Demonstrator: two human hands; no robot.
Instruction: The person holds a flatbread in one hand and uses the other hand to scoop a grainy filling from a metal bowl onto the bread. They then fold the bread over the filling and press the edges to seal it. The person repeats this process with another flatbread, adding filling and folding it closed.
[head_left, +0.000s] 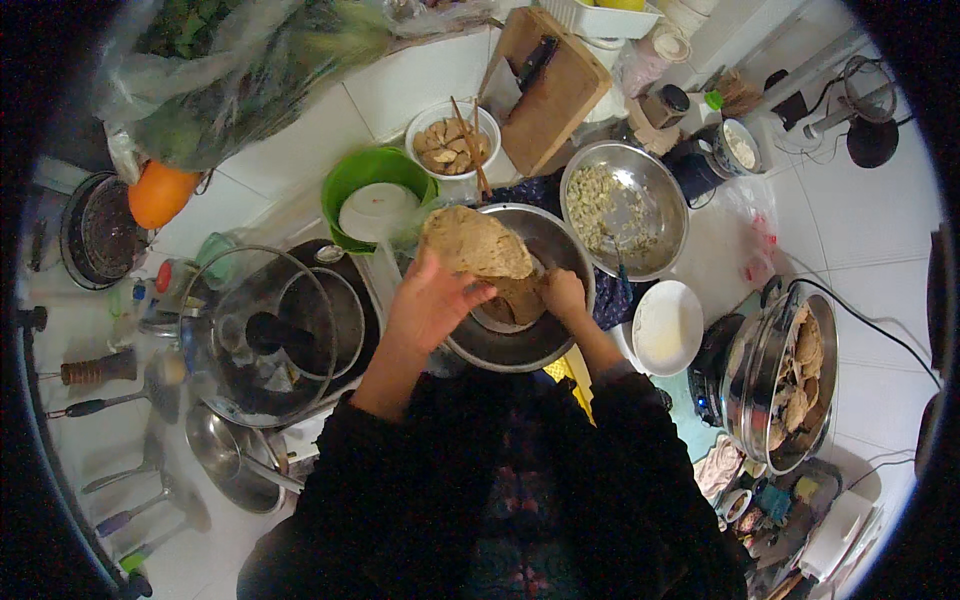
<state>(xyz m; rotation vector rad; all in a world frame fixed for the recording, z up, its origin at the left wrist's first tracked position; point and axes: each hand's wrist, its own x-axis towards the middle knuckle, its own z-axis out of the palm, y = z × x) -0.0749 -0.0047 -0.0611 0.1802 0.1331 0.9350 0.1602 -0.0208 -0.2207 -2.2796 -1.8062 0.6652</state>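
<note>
A large steel bowl [515, 356] stands in front of me. My left hand [428, 305] lifts a tan, rough-surfaced slab that looks like dough [478, 243] over its left side, the thumb and fingers bent against its lower edge. Inside the bowl, below that slab, lies a darker brown mass [522, 300]. My right hand [562, 297] reaches in at the bowl's right side with its fingers curled at the edge of this mass; the fingertips are partly hidden. Whether slab and mass are one piece, I cannot tell.
Behind stand a green basin [333, 195], a white bowl [493, 128] of tan pieces with chopsticks, and a cutting board [560, 95] with a cleaver [508, 90]. To the right are a steel basin [650, 262] of chopped pale bits, a white dish [668, 328] and a steamer [775, 375]. A glass-lidded wok [230, 400] sits left.
</note>
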